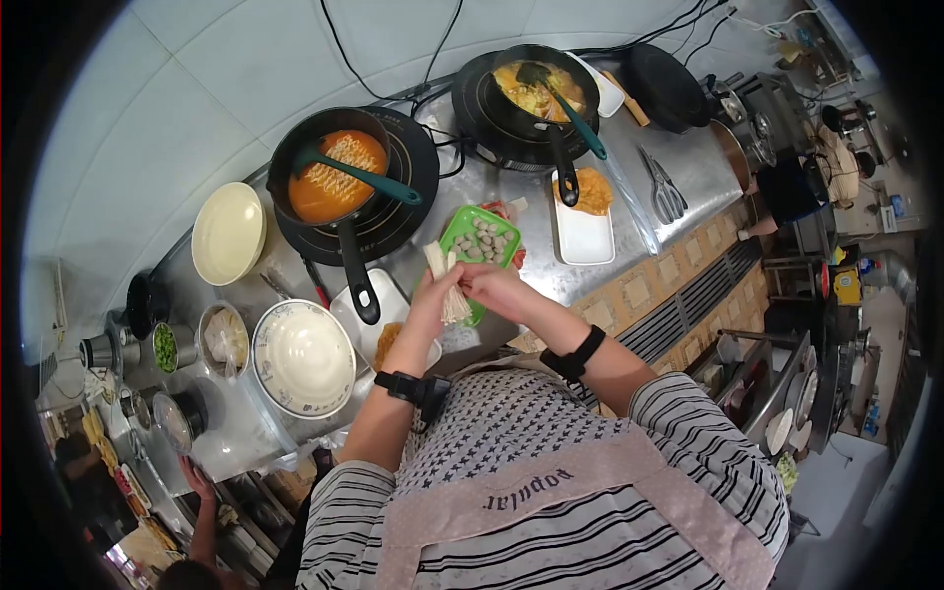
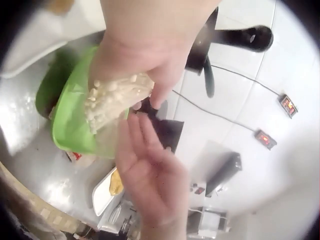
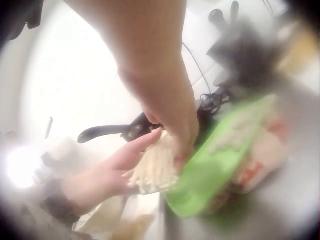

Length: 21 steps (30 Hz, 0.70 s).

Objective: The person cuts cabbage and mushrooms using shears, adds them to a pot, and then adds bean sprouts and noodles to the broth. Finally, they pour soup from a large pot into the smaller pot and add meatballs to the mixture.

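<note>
A bunch of thin white mushrooms [image 1: 453, 303] [image 2: 117, 100] [image 3: 156, 165] is gripped by the left hand [image 1: 431, 295] [image 2: 140, 60] [image 3: 117, 167], stems up and caps down in the left wrist view. Beside it, the right hand [image 1: 494, 287] [image 2: 152, 185] [image 3: 176, 125] has its palm exposed and fingers fairly straight, their tips at the bunch; the exact contact is hidden. Both hands are at the near edge of a green tray [image 1: 451, 236] [image 2: 72, 125] [image 3: 200, 175], which holds several greyish round pieces [image 1: 484, 240].
Two pans, one with noodles in orange broth [image 1: 324, 202] and one with yellowish food [image 1: 511, 84], stand on black burners. A white plate [image 1: 587, 246] carries an orange-brown piece. Scissors [image 1: 667, 197], a patterned bowl [image 1: 304, 359] and a cream bowl [image 1: 228, 234] lie around. Other people are at the edges.
</note>
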Each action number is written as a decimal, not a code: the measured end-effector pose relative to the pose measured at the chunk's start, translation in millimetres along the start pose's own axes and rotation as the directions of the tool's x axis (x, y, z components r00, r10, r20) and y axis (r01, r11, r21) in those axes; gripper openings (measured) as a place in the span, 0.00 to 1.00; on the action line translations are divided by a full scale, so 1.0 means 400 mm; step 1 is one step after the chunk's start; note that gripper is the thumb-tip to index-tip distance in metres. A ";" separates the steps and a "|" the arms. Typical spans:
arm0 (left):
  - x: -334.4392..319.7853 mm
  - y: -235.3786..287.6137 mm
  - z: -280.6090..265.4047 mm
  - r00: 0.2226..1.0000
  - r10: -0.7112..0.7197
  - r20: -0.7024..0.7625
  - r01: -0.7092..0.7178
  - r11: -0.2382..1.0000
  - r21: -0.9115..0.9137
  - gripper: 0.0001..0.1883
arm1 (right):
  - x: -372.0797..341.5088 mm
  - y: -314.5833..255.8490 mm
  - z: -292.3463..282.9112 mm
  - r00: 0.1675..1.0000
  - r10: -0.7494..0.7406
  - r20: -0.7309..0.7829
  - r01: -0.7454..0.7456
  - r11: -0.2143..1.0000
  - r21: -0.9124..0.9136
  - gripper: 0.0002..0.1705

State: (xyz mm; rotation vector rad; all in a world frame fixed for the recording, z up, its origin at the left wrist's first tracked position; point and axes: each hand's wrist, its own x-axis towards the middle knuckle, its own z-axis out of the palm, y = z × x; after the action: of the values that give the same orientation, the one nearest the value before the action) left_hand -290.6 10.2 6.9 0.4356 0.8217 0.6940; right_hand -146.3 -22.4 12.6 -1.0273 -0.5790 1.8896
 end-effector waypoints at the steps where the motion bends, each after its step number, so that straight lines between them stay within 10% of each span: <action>1: -0.010 0.011 -0.013 1.000 -0.015 -0.015 0.014 0.999 -0.041 0.22 | -0.015 -0.021 0.002 0.995 0.008 -0.096 -0.021 0.990 -0.138 0.17; 3: -0.030 0.043 -0.026 0.993 -0.074 -0.092 0.061 0.989 -0.137 0.19 | -0.030 -0.054 -0.002 0.959 -0.018 -0.281 -0.098 0.915 -0.392 0.16; 6: -0.058 0.044 -0.087 0.993 -0.090 -0.081 0.085 0.994 -0.066 0.17 | 0.014 -0.037 -0.027 0.925 -0.373 0.072 0.099 0.056 -0.994 0.11; 9: -0.099 0.050 -0.097 0.970 -0.206 -0.126 0.212 0.977 0.036 0.12 | 0.075 -0.017 -0.019 0.858 -0.265 0.440 0.246 -0.539 -0.805 0.11; 12: -0.150 0.064 -0.092 0.960 -0.237 -0.149 0.262 0.947 0.187 0.12 | 0.098 -0.005 -0.012 0.851 -0.131 0.508 0.312 -0.651 -0.691 0.12; 16: -0.182 0.028 -0.102 0.971 0.231 0.063 -0.224 0.785 0.578 0.22 | 0.007 -0.077 0.039 0.913 -0.054 0.404 0.317 -0.527 -0.788 0.09; 21: -0.193 0.062 -0.048 0.940 0.281 0.194 -0.331 0.610 0.720 0.23 | -0.084 -0.162 0.171 0.927 -0.054 0.372 0.364 -0.111 -0.925 0.08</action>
State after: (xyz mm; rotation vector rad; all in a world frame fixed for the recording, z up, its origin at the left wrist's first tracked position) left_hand -352.6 -25.4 49.8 1.3815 0.9664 0.6253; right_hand -163.3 -18.1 111.0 -1.4181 -2.4469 0.9093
